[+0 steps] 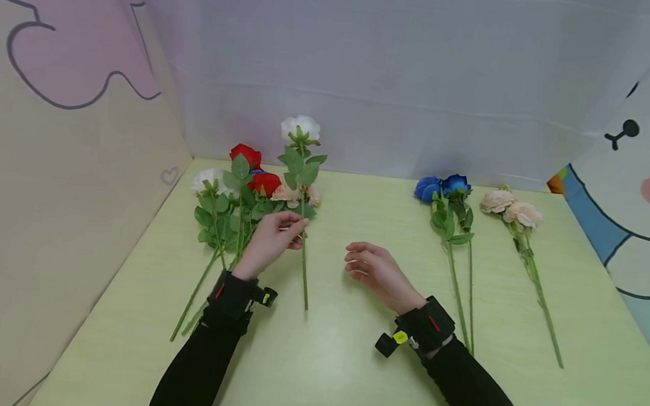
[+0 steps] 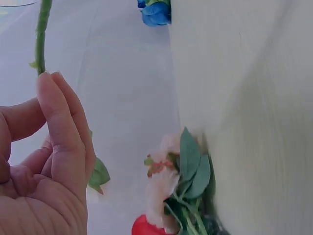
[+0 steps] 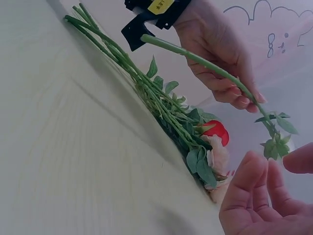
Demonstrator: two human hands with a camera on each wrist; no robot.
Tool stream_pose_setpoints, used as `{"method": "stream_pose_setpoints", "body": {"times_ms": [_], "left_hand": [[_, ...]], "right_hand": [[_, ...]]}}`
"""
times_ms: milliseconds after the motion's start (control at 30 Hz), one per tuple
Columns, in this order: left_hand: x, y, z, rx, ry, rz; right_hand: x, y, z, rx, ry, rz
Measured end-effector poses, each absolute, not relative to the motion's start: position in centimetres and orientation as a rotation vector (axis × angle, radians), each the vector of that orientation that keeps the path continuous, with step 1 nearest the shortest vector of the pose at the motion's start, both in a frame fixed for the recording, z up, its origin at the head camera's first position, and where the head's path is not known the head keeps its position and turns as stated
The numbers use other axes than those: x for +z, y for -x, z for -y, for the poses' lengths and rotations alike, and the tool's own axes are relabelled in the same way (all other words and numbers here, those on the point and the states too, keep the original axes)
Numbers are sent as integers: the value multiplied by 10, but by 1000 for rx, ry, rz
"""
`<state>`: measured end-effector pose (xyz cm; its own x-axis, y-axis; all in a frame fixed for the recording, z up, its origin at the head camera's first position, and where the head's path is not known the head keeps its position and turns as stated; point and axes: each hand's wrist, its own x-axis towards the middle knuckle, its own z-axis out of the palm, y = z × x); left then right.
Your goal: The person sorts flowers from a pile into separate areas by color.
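My left hand pinches the green stem of a white rose between thumb and fingertips, bloom up and stem end down toward me. In the left wrist view the stem rises from the fingertips. My right hand hovers to the right with loosely bent fingers and nothing in it. Behind and left of the left hand lies a pile of flowers: red roses, a white one and pale pink ones. The left forearm partly hides their stems.
On the right of the table lie two blue roses, their stems reaching toward the right forearm. Beyond them are pale pink flowers on long stems. A white curtain hangs along the back edge, and a printed panel stands at the left.
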<state>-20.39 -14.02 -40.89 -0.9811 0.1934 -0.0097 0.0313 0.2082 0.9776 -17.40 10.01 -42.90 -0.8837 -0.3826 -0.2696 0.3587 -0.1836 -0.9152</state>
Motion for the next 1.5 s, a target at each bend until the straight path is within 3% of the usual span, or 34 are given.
{"method": "stream_pose_setpoints", "body": {"times_ms": [267, 500, 1167, 1500], "left_hand": [[-386, 197, 105, 1907, -346, -2323], [-420, 213, 99, 1884, -442, -2334], [-436, 215, 84, 1763, -473, -2390], [-407, 197, 80, 1696, -509, -2395]], "right_hand": [[-428, 169, -104, -2060, 93, -1616], [-423, 162, -98, -1999, 175, -1591], [-437, 157, -87, -1953, 352, -1506], [-440, 161, -95, -1814, 504, -1635]]}}
